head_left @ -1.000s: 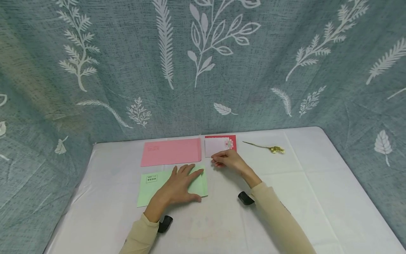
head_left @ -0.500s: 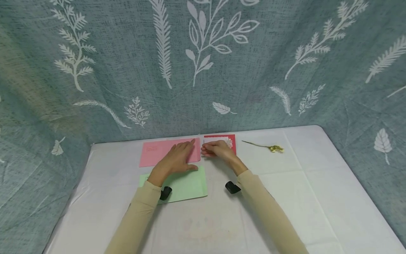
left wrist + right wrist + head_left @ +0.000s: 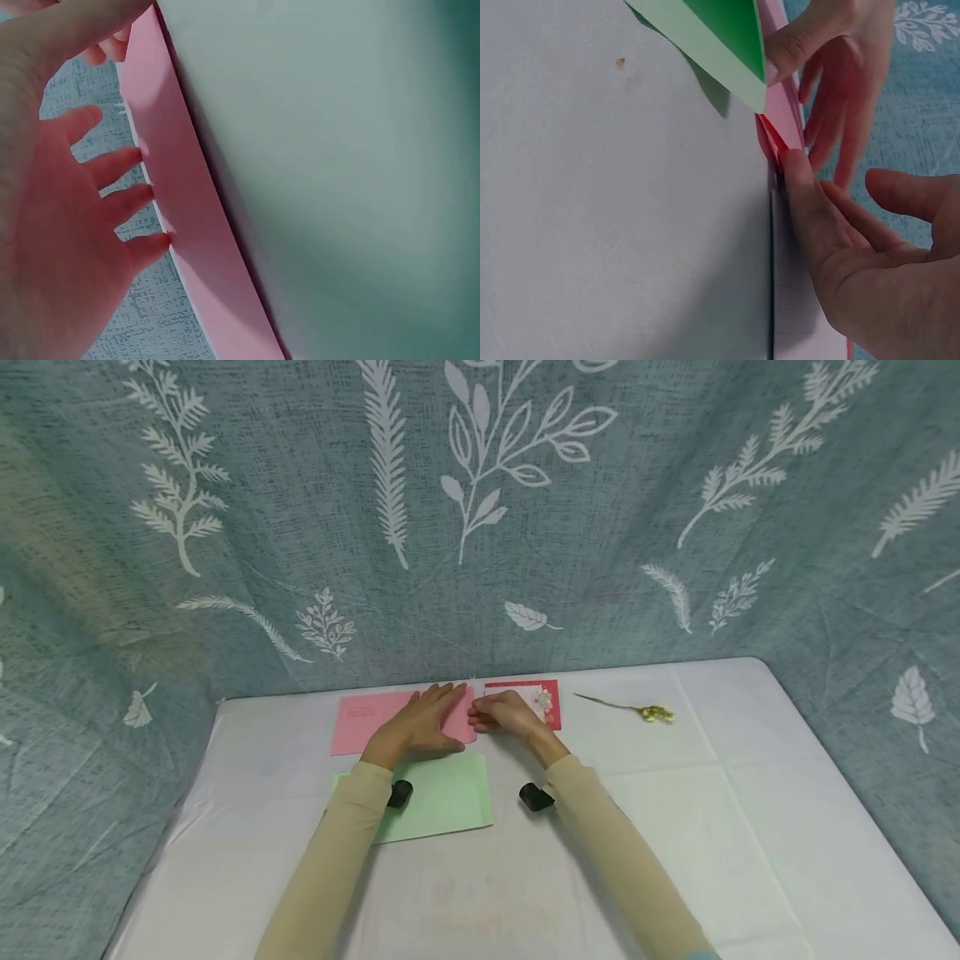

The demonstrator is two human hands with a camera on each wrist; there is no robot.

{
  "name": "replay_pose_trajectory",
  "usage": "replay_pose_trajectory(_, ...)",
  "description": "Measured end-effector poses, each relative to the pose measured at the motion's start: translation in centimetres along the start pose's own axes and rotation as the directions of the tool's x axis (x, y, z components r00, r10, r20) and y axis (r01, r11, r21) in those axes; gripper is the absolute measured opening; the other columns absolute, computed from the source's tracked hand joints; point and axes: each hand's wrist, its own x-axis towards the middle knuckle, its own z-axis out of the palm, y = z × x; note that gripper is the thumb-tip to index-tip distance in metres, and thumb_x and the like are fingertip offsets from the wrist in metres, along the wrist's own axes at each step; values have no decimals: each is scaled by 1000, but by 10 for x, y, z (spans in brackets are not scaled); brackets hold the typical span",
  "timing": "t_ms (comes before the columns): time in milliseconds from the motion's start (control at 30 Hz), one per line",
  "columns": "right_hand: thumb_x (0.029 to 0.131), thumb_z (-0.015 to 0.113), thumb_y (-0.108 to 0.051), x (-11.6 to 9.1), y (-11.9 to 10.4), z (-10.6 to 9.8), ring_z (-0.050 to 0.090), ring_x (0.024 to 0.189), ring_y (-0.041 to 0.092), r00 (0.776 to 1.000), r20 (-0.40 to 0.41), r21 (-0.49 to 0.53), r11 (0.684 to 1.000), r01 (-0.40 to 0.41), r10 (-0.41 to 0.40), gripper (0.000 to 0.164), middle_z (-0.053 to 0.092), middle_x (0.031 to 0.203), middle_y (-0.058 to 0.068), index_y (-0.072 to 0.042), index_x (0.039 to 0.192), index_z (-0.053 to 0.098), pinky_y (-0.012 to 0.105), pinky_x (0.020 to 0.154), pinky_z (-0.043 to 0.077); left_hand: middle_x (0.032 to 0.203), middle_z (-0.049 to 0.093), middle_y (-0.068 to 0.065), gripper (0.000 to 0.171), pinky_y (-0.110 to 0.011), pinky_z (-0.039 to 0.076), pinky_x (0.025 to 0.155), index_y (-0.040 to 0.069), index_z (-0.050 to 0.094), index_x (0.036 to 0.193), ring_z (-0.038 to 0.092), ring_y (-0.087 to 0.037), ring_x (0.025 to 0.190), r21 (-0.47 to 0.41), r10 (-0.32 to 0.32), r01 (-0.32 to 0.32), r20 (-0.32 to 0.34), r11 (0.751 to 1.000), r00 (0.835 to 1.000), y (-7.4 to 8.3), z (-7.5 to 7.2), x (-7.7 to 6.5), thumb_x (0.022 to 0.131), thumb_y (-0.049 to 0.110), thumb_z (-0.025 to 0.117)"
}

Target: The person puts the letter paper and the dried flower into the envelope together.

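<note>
While the left grip (image 3: 423, 718) rests spread on the pink envelope (image 3: 356, 733) | right grip (image 3: 506, 713) pinches its end | red print (image 3: 362, 712) illegible

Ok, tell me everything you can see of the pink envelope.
The pink envelope is rectangular and paper-like, with faint darker print near its left end. It lies mostly flat on the white table, beyond the green envelope and left of the red card. The left hand partly covers it, fingertips at its far edge; the right hand seems to pinch its right end, where a redder part stands raised.
</note>
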Motion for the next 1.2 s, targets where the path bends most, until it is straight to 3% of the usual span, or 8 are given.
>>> replay_pose_trajectory(167, 101, 47, -9, 2, 2, 0, 69, 87, 18, 1000, -1, -23, 1000, -20, 20, 32, 69, 108, 21, 13, 121, 61, 34, 86, 56, 156, 30, -20, 94, -55, 13, 118, 11, 27, 156, 24, -38, 145, 21, 38, -37, -23, 999, 999, 0, 2, 4, 82, 37, 79)
replay_pose_trajectory(400, 102, 48, -10, 1, 0, 0, 67, 80, 12, 1000, 9, 3, 1000, -14, 14, 32, 69, 104, 18, 13, 121, 61, 33, 86, 56, 154, 31, -21, 89, -53, 18, 117, 13, 33, 154, 26, -41, 143, 38, 31, -30, -34, 999, 999, 2, 2, 4, 81, 37, 79)
replay_pose_trajectory(600, 102, 49, -10, 0, -2, 2, 65, 75, 7, 1000, -2, 34, 999, 14, -14, 33, 70, 97, 13, 14, 121, 60, 27, 80, 57, 147, 41, -19, 86, -54, 24, 115, 13, 38, 151, 35, -39, 137, 86, 69, -60, -95, 994, 993, 4, 0, 1, 80, 38, 79)
replay_pose_trajectory(733, 101, 50, -10, -2, -3, 1, 66, 75, 8, 1000, 2, 29, 999, 31, -31, 33, 71, 95, 12, 14, 121, 61, 27, 79, 57, 142, 46, -18, 83, -54, 27, 113, 13, 43, 149, 40, -37, 132, 103, 89, -76, -135, 992, 987, 5, 0, -1, 80, 39, 79)
replay_pose_trajectory(833, 102, 50, -10, -4, -2, -2, 69, 82, 12, 999, 7, 31, 999, 36, -36, 33, 71, 104, 18, 14, 123, 60, 32, 84, 57, 139, 49, -17, 81, -53, 29, 112, 14, 45, 148, 42, -37, 130, 109, 93, -77, -149, 991, 984, 4, 1, -2, 79, 40, 79)
replay_pose_trajectory(967, 101, 51, -10, -9, 0, -11, 70, 87, 16, 999, -33, 9, 999, 37, -36, 33, 68, 111, 24, 13, 124, 60, 33, 84, 57, 137, 49, -16, 79, -53, 29, 112, 15, 48, 145, 42, -36, 129, 103, 81, -66, -155, 993, 985, 2, 2, -2, 78, 40, 80)
replay_pose_trajectory(1200, 100, 55, -11, -15, 1, -36, 67, 75, 12, 987, -146, -76, 996, 52, -63, 31, 71, 100, 19, 12, 119, 64, 25, 71, 57, 143, 44, -19, 78, -56, 27, 112, 15, 47, 146, 38, -39, 134, 99, 65, -50, -149, 994, 987, 1, 2, -5, 80, 41, 79)
